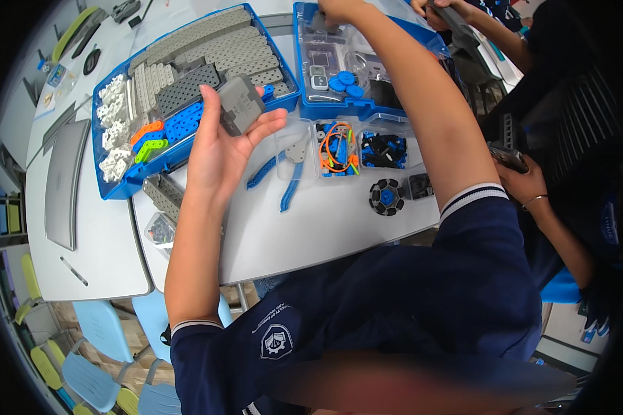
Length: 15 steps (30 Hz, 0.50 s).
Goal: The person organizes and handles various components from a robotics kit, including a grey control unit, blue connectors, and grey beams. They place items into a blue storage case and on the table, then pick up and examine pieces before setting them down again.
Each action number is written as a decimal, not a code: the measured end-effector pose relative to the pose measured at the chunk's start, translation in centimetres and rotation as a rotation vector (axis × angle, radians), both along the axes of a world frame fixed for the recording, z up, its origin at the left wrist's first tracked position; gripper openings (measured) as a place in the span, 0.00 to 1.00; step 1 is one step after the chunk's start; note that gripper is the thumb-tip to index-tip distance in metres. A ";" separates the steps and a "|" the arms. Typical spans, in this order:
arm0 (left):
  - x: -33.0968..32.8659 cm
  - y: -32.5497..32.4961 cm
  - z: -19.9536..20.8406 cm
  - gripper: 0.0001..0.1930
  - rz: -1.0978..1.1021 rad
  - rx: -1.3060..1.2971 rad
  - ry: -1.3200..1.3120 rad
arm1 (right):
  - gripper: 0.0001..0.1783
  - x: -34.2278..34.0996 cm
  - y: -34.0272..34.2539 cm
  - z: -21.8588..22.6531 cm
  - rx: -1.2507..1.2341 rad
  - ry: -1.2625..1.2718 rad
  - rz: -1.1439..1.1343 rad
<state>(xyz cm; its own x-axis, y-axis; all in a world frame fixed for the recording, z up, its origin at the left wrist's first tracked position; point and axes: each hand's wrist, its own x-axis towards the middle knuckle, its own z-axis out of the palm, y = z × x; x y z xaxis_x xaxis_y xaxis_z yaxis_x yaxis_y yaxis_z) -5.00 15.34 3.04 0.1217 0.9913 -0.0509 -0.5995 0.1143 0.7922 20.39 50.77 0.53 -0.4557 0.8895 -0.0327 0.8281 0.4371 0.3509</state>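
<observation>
My left hand is raised over the near edge of a blue bin, thumb and fingers around a grey rectangular plastic block. My right arm stretches far across the table to a second blue bin. There my right hand, partly cut off by the top edge, has its fingers curled at a dark grey part whose kind I cannot make out. Blue round gears and a small boxed device lie in that bin.
Clear boxes of orange cables and black-blue connectors, a black-and-blue wheel and blue-handled pliers-like tool lie nearby. A closed laptop is left. Other people's hands hold things at right. Blue chairs stand below.
</observation>
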 end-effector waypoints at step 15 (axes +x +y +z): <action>0.0 -0.2 -0.2 0.40 -0.014 0.009 0.011 | 0.12 0.6 -0.2 -0.7 -0.046 0.539 0.140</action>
<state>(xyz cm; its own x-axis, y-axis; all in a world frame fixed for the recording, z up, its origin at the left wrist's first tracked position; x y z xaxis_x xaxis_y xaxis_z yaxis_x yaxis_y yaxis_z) -5.01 15.15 2.80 0.1350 0.9899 -0.0432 -0.5895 0.1153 0.7995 21.03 50.57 -0.19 -0.5322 0.8225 0.2006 0.8181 0.5606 -0.1282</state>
